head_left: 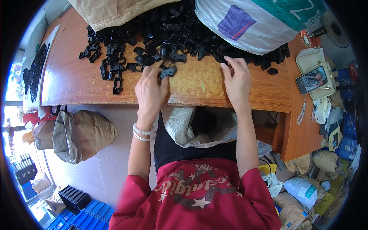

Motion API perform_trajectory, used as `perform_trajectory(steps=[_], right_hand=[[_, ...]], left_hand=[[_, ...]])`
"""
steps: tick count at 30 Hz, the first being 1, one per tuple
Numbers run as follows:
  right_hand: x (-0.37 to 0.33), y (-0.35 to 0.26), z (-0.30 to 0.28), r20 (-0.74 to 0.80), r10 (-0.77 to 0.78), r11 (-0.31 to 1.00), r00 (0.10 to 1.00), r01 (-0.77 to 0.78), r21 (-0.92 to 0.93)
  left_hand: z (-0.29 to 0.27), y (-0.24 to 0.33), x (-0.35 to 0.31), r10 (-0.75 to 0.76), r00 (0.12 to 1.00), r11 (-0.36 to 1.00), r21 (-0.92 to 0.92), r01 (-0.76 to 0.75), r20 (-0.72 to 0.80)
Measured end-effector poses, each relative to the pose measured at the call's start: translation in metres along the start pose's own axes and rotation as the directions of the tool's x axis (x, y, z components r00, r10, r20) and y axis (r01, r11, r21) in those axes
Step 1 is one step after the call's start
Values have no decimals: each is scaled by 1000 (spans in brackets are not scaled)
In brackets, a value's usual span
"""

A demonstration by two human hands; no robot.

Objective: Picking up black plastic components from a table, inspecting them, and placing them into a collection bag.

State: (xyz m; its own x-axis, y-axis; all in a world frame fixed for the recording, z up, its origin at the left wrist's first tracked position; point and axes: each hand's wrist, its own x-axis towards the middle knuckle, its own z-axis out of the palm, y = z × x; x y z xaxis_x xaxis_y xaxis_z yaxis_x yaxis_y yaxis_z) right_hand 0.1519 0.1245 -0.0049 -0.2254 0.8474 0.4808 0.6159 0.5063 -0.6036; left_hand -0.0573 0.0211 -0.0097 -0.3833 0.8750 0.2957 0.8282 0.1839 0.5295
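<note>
My left hand [150,85] is closed over the wooden table, pinching a small dark plastic part [168,72] between thumb and fingers. My right hand [237,78] is at the pile's near edge, with thumb and forefinger apart and nothing seen between them. Just beyond its fingertips lies a black plastic part [218,56]; whether they touch it I cannot tell. Many similar black plastic parts [177,56] are heaped across the far half of the table [199,86]. Some lie loose nearer the left, among them an upright rectangular frame-like part [117,86].
A tan sack [111,13] and a white-and-green woven sack [253,23] stand behind the heap. An open white sack [178,124] hangs below the table edge at my lap. At right lie a phone [311,79] and a cream bag [306,59]. Blue crates [92,216] stand lower left.
</note>
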Motion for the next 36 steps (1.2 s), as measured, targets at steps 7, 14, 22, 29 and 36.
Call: perform_trajectory(steps=[7, 14, 22, 29, 36], right_hand=[[-4, 6, 11, 49, -153, 982, 987, 157, -104], [-4, 0, 15, 139, -291, 907, 947, 319, -276], [-23, -4, 6, 158, -248, 968, 956, 249, 11], [-37, -4, -7, 147, -112, 981, 983, 132, -140], [-53, -43, -11, 99, -58, 771, 993, -18, 637]], left_hand=[[3, 18, -13, 188, 981, 978, 101, -182, -54], [-1, 20, -13, 246, 969, 938, 259, -229, -36], [8, 19, -21, -64, 996, 851, -518, 85, 58], [6, 32, -27, -152, 885, 298, -833, 466, 441], [8, 38, -31, -100, 870, 354, -800, 485, 483]])
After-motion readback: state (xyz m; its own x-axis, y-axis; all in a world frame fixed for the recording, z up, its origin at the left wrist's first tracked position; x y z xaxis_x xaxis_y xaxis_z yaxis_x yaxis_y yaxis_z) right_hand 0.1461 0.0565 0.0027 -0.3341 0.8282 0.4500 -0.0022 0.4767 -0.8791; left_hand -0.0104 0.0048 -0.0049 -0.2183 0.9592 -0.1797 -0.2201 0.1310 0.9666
